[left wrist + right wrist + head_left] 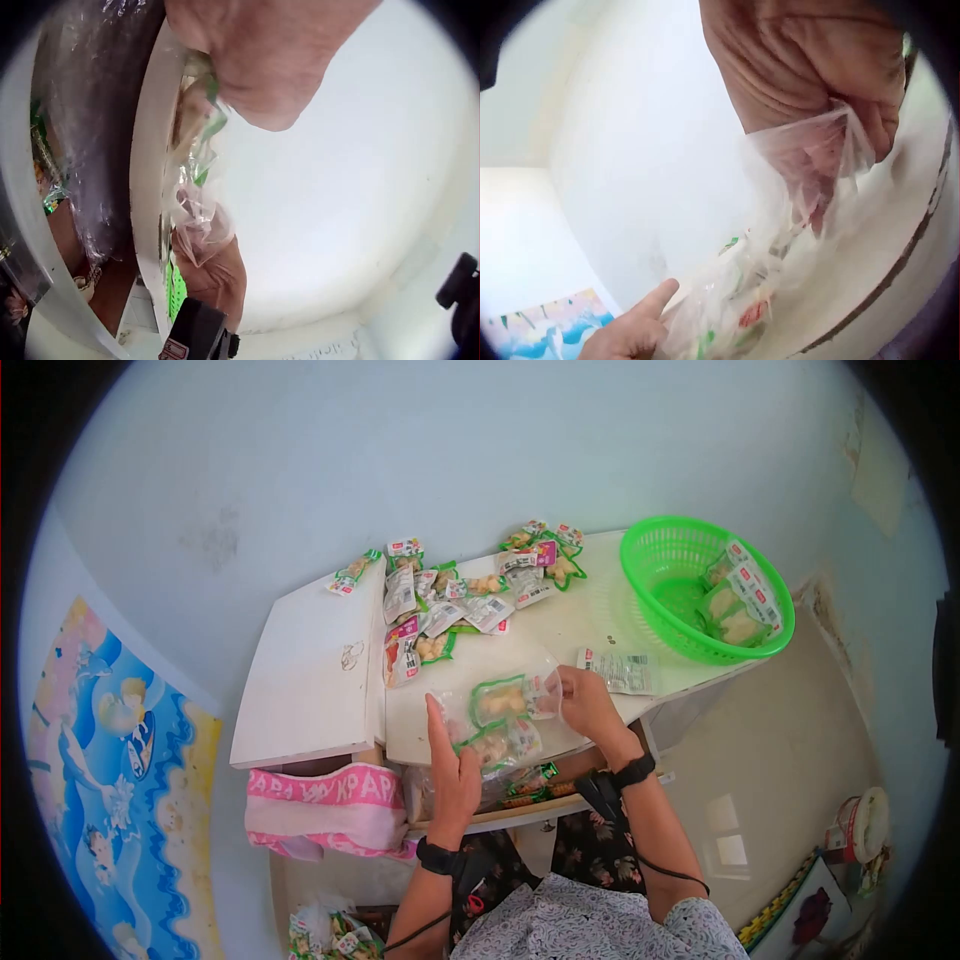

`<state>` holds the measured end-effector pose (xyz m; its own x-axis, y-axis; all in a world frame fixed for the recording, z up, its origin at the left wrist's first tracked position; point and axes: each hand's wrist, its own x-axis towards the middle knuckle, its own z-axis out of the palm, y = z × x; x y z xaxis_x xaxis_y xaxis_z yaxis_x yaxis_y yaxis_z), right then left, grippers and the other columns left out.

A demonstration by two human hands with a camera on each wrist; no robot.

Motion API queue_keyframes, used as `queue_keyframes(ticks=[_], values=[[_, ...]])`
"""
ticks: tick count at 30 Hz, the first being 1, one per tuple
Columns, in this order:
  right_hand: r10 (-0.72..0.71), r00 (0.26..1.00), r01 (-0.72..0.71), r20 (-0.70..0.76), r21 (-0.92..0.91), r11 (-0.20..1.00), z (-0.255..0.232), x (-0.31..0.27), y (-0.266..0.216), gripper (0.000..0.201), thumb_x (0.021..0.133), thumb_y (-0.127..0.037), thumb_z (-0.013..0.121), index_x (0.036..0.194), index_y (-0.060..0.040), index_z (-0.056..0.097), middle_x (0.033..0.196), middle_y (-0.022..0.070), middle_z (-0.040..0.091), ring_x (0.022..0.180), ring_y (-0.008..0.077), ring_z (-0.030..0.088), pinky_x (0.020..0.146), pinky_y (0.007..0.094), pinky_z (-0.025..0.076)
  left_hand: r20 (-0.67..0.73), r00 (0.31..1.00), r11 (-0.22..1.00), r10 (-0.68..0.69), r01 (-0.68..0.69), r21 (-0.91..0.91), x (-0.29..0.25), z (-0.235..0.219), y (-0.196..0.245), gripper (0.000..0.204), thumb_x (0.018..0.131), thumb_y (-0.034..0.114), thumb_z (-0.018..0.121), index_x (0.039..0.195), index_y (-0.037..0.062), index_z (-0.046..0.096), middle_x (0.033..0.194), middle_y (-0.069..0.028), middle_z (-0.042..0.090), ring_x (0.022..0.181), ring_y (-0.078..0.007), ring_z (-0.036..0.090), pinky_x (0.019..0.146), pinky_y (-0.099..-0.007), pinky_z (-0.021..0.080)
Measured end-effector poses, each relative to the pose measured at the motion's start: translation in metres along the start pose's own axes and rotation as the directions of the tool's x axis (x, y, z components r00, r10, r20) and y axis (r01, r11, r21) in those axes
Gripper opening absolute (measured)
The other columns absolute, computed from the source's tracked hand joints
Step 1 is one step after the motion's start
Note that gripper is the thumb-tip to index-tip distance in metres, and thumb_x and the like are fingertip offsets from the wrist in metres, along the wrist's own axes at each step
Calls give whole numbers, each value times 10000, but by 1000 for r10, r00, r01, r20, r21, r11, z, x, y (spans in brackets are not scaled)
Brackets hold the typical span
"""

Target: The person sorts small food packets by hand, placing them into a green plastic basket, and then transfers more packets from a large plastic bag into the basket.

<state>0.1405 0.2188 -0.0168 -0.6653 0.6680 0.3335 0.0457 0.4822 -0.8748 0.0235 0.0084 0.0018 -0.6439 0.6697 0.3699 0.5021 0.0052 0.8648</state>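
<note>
A clear plastic bag with small snack packets in it is held between both hands above the front of the white table. On the bag's lower left side, my left hand grips it, one finger pointing up along the edge. My right hand holds the bag at its open end; in the right wrist view, fingertips show through the plastic. The packets have green edges and pale contents. Behind the right hand lies a silver-backed packet on the table.
Several snack packets lie piled along the table's back. A green basket with a few packets stands at the right. Below the bag, an open drawer holds more packages. A pink-and-white cloth hangs at the left front.
</note>
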Motion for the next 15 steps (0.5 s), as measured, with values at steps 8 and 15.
queue_keyframes(ticks=[8, 15], values=[[112, 971, -140, 210, 123, 982, 14, 7, -4, 100, 869, -34, 761, 904, 26, 689, 801, 43, 716, 741, 100, 657, 688, 271, 516, 109, 987, 905, -122, 156, -397, 21, -7, 5, 963, 783, -69, 455, 1658, 35, 64, 1674, -259, 209, 1536, -336, 273, 1249, -416, 197], [141, 973, -189, 184, 282, 941, 13, 1, -12, 91, 894, -32, 737, 948, 26, 692, 809, 38, 722, 658, 75, 610, 572, 250, 463, 127, 981, 988, 146, -138, -73, 70, -17, -3, 786, 854, 48, 630, 1574, -8, 321, 1535, -273, 446, 1470, -339, 408, 1186, -432, 327]])
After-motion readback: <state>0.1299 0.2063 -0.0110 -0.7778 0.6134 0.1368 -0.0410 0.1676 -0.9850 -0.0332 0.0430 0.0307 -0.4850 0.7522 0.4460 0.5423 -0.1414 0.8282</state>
